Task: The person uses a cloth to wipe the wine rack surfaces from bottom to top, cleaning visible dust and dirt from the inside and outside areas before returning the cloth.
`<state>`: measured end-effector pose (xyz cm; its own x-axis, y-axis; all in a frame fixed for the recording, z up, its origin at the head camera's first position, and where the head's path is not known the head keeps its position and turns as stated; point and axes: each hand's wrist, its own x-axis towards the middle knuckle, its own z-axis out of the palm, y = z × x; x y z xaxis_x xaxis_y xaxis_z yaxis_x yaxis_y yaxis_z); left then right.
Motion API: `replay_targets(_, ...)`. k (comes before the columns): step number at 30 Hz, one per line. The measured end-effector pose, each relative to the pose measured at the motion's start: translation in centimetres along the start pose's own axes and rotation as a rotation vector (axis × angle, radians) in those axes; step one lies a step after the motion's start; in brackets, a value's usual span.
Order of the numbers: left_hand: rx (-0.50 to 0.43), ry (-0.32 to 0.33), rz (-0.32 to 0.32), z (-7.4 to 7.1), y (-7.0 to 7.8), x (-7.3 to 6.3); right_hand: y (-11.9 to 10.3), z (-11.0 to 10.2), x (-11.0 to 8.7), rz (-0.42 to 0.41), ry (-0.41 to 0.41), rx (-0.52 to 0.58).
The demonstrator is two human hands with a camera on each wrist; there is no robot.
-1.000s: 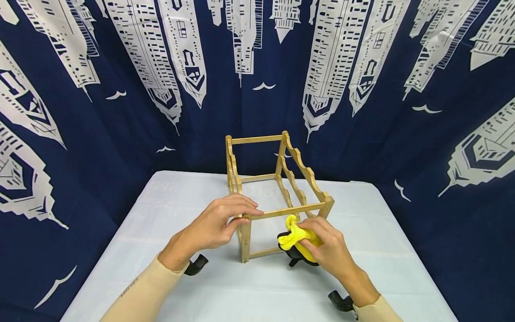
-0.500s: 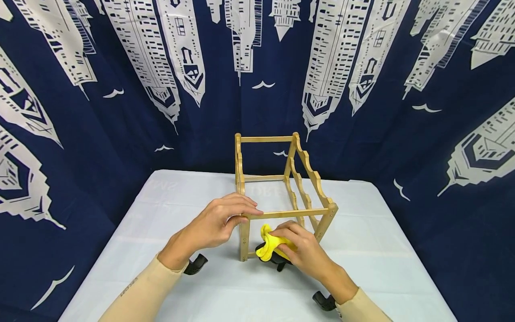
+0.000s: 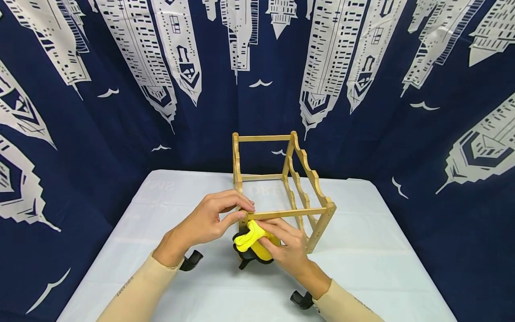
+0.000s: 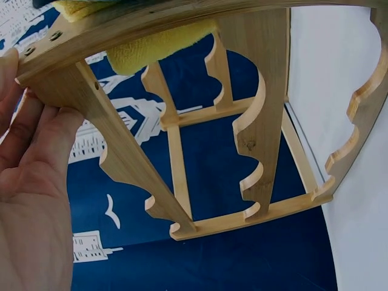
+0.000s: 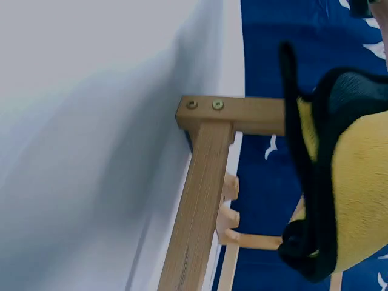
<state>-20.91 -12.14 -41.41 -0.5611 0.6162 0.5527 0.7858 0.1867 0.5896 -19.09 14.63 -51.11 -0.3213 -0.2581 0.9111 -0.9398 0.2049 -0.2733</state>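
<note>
A light wooden rack [image 3: 287, 213] with scalloped side rails stands on the table. My left hand [image 3: 206, 219] grips its near left top corner, thumb in front and fingers over the top bar. In the left wrist view, the fingers [image 4: 45, 139] wrap round that corner. My right hand [image 3: 286, 246] pinches a bunched yellow cloth [image 3: 265, 251] with black edging against the near left post, most of which it hides. The right wrist view shows the cloth [image 5: 361, 194] large at the right, beside the rack's frame [image 5: 197, 206].
The white-covered table [image 3: 374, 259] spreads around the rack. Behind it hangs a navy curtain [image 3: 257, 109] printed with white buildings and birds. Black wrist mounts [image 3: 301, 300] sit under both forearms.
My right hand has carried the yellow cloth leftward, from the near right post to the near left one. The rack has turned slightly, its far end swinging right. My left hand keeps its corner.
</note>
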Motion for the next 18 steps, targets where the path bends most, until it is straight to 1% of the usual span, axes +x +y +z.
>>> replay_targets(3,-0.003,-0.011,-0.010,-0.1,-0.1,-0.1,0.2,0.2,-0.1,0.004,-0.070,-0.022)
replay_targets(5,-0.004,-0.016,-0.020,-0.2,0.1,0.0,0.4,-0.1,-0.2,0.025,-0.150,-0.065)
replay_targets(7,0.000,-0.016,-0.031,-0.3,0.2,0.0,0.8,-0.5,-0.6,0.038,-0.273,-0.113)
replay_targets(11,-0.002,-0.012,-0.041,-0.3,0.2,-0.1,1.4,-0.9,-1.5,0.072,-0.589,-0.193)
replay_targets(13,-0.004,-0.010,-0.039,-0.2,0.1,-0.2,1.5,-1.0,-1.9,0.119,-0.710,-0.216)
replay_targets(15,-0.007,-0.014,-0.040,-0.1,0.0,-0.2,1.5,-0.9,-2.0,0.179,-0.777,-0.225)
replay_targets(18,-0.008,-0.021,-0.048,0.0,0.0,-0.2,1.3,-0.9,-2.0,0.277,-0.810,-0.229)
